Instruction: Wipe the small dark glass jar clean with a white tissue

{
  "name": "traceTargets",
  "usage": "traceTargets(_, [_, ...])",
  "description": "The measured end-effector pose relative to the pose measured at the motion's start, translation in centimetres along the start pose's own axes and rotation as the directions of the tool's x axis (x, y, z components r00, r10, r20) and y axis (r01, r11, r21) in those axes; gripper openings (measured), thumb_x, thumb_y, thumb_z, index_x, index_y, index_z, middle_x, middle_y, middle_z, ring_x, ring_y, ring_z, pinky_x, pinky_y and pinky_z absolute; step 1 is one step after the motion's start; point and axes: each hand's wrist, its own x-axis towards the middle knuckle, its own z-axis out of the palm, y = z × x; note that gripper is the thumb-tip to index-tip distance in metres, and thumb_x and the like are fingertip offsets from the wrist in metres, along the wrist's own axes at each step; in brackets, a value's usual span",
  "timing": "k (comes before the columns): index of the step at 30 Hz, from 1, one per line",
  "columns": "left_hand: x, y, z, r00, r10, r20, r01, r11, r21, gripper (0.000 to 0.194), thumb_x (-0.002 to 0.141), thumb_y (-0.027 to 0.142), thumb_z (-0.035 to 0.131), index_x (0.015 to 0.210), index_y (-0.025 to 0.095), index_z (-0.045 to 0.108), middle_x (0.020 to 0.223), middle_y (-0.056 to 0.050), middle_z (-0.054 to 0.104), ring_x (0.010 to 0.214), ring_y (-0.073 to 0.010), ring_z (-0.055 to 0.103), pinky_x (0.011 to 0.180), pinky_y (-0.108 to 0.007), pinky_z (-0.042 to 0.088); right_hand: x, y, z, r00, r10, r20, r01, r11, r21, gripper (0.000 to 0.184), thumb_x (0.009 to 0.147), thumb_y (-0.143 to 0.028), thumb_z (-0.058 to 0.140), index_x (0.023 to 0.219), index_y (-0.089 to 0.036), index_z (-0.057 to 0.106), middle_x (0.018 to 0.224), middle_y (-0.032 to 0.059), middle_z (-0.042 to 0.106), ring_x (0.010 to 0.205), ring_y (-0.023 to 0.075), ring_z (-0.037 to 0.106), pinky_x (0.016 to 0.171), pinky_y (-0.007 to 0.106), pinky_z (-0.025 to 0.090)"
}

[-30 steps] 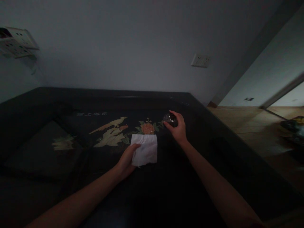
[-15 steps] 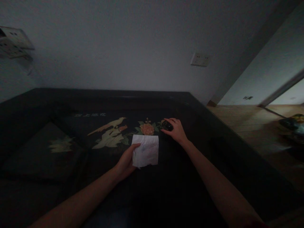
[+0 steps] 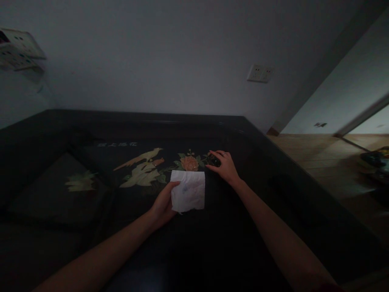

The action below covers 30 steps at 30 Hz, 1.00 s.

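Note:
Pinched under the thumb of my left hand [image 3: 164, 205] is a squarish white sheet [image 3: 188, 192], thin and crinkled like a tissue, with faint greyish and pinkish marks. To its upper right, the fingers and thumb of my right hand [image 3: 226, 166] curve around a small round black object [image 3: 214, 160] with a shiny surface. Its kind is hard to make out in the dim light. Beneath both hands lies a dark glossy tabletop [image 3: 194, 251], decorated with a pink flower [image 3: 190, 163] and a pale long-tailed bird [image 3: 142, 158].
A pale wall rises behind the table's back edge, with a double socket [image 3: 260, 74] at right and more sockets [image 3: 22, 46] at far left. Wooden floor [image 3: 313, 154] shows past the right edge, with a dark cluttered pile [image 3: 375, 162] at far right.
The view has shifted slightly, so the table picture and the white sheet sit a little further right. Both hands keep their hold.

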Motion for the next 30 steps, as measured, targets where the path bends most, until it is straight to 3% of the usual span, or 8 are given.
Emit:
traceTargets(8, [0.0, -0.2, -0.1, 0.997, 0.063, 0.054, -0.063, 0.998, -0.013, 0.039, 0.087, 0.021, 0.042, 0.122, 0.007, 0.052, 0.091, -0.011, 0.072, 0.082, -0.0227, 0.069, 0.079, -0.033, 0.053, 0.3, -1.7, -1.6, 1.000, 0.004, -0.019, -0.002, 0.998, 0.067, 0.071, 0.071, -0.056, 0.067, 0.134, -0.029, 0.047, 0.135, 0.0114, 0.044, 0.125, 0.0346, 0.034, 0.102, 0.058, 0.031])
traceTargets(12, [-0.1, -0.1, 0.0, 0.993, 0.089, 0.079, -0.085, 0.995, -0.047, 0.040, 0.089, 0.022, 0.039, 0.125, 0.007, 0.050, 0.095, -0.011, 0.072, 0.087, -0.0221, 0.069, 0.085, -0.033, 0.051, 0.4, -4.8, -3.9, 0.989, 0.061, -0.136, -0.017, 0.954, 0.299, 0.044, 0.081, -0.047, 0.060, 0.120, -0.027, 0.056, 0.126, 0.0099, 0.050, 0.120, 0.0280, 0.044, 0.101, 0.051, 0.037])
traceTargets(14, [-0.2, -0.1, 0.0, 0.990, 0.101, 0.101, -0.096, 0.994, -0.056, 0.041, 0.090, 0.024, 0.039, 0.126, 0.007, 0.049, 0.098, -0.012, 0.071, 0.089, -0.0224, 0.068, 0.086, -0.033, 0.050, -0.4, -6.5, -4.4, 0.991, 0.122, -0.048, -0.079, 0.844, 0.530, 0.030, 0.083, -0.043, 0.057, 0.108, -0.025, 0.059, 0.113, 0.0080, 0.056, 0.103, 0.0230, 0.055, 0.087, 0.043, 0.050])
traceTargets(16, [-0.3, -0.2, 0.0, 0.987, 0.097, 0.127, -0.091, 0.995, -0.048, 0.042, 0.090, 0.026, 0.039, 0.127, 0.007, 0.050, 0.100, -0.012, 0.071, 0.091, -0.0229, 0.068, 0.087, -0.034, 0.050, -1.9, -8.1, -4.4, 0.981, 0.146, 0.125, -0.192, 0.728, 0.658, 0.028, 0.080, -0.041, 0.061, 0.102, -0.024, 0.059, 0.109, 0.0064, 0.059, 0.098, 0.0208, 0.058, 0.082, 0.038, 0.052])
traceTargets(19, [-0.6, -0.5, 0.0, 0.989, 0.055, 0.138, -0.058, 0.998, 0.016, 0.041, 0.091, 0.029, 0.039, 0.123, 0.007, 0.054, 0.099, -0.013, 0.071, 0.091, -0.0242, 0.068, 0.086, -0.035, 0.050, -4.4, -9.5, -3.9, 0.935, 0.101, 0.340, -0.332, 0.582, 0.742, 0.032, 0.077, -0.036, 0.066, 0.105, -0.024, 0.057, 0.111, 0.0044, 0.060, 0.094, 0.0186, 0.062, 0.080, 0.034, 0.052])
traceTargets(22, [-0.6, -0.9, 0.0, 0.992, 0.019, 0.123, -0.038, 0.987, 0.156, 0.038, 0.090, 0.027, 0.042, 0.118, 0.007, 0.058, 0.098, -0.014, 0.071, 0.092, -0.0255, 0.067, 0.084, -0.036, 0.050, -6.0, -9.9, -3.7, 0.892, 0.128, 0.433, -0.439, 0.463, 0.770, 0.029, 0.074, -0.032, 0.069, 0.100, -0.024, 0.058, 0.093, 0.0016, 0.066, 0.085, 0.0185, 0.065, 0.073, 0.033, 0.054])
traceTargets(26, [-0.1, -0.9, -0.2, 0.947, 0.258, 0.194, -0.314, 0.874, 0.371, 0.039, 0.081, 0.020, 0.059, 0.119, 0.014, 0.058, 0.106, -0.009, 0.069, 0.098, -0.0221, 0.064, 0.084, -0.028, 0.049, -6.9, -9.1, -4.1, 0.840, 0.255, 0.479, -0.543, 0.386, 0.746, 0.025, 0.072, -0.027, 0.070, 0.096, -0.023, 0.064, 0.089, 0.0018, 0.070, 0.081, 0.0189, 0.067, 0.073, 0.035, 0.054])
traceTargets(30, [0.1, -0.6, -0.4, 0.901, 0.320, 0.293, -0.425, 0.789, 0.444, 0.078, 0.073, 0.014, 0.066, 0.142, 0.023, 0.031, 0.098, -0.007, 0.070, 0.084, -0.0207, 0.066, 0.075, -0.030, 0.051, -7.3, -8.2, -4.6, 0.807, 0.301, 0.508, -0.589, 0.340, 0.733, 0.032, 0.070, -0.025, 0.070, 0.102, -0.023, 0.067, 0.095, 0.0037, 0.072, 0.084, 0.0203, 0.067, 0.074, 0.037, 0.054])
